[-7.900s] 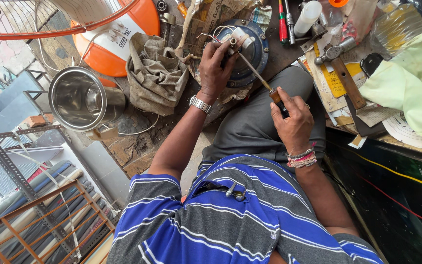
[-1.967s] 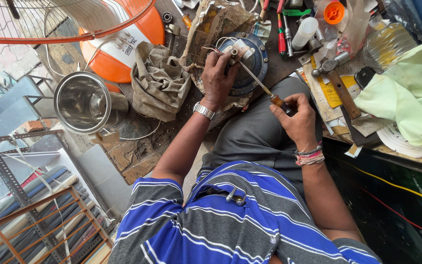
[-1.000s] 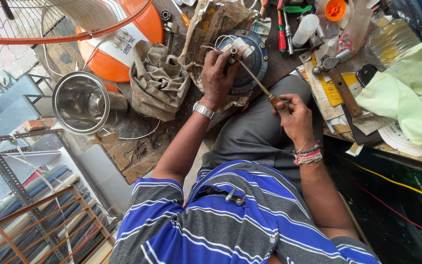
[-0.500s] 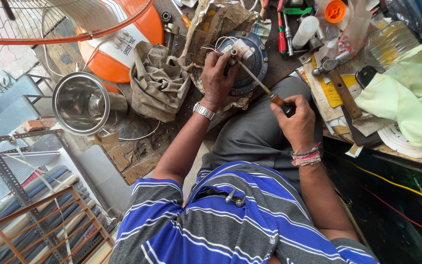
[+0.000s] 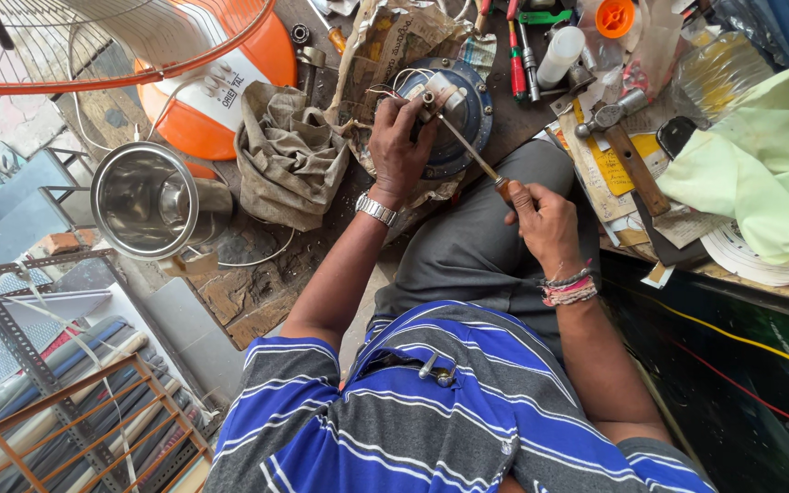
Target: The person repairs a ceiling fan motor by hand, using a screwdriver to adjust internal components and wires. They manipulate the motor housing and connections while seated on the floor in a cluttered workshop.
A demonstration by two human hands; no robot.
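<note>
Seen from above at a cluttered repair bench, your left hand (image 5: pixel 401 146) curls its fingers over the near-left edge of a round blue motor housing (image 5: pixel 457 114) that sits on crumpled newspaper (image 5: pixel 385 36) at the far middle of the scene, steadying it. Your right hand (image 5: pixel 543 219) is closed in a fist around the wooden handle of a screwdriver (image 5: pixel 469 151), its shaft slanting up and left so the tip meets the pale block of wired parts on top of the housing — right beside your left fingertips. A metal watch (image 5: pixel 376 210) shows on your left wrist, beaded bands (image 5: pixel 570 288) on your right. To the left of the housing lies a bunched grey rag (image 5: pixel 289 155); beyond it, the orange base of a fan (image 5: pixel 221 100) with its wire guard, and nearer left a shiny steel cup (image 5: pixel 143 201) lying on its side. To the right, a hammer (image 5: pixel 618 137) rests on yellow papers, with red-handled tools (image 5: pixel 515 55) and a white bottle (image 5: pixel 561 55) farther back — and a pale green cloth (image 5: pixel 760 173) at the far right.
</note>
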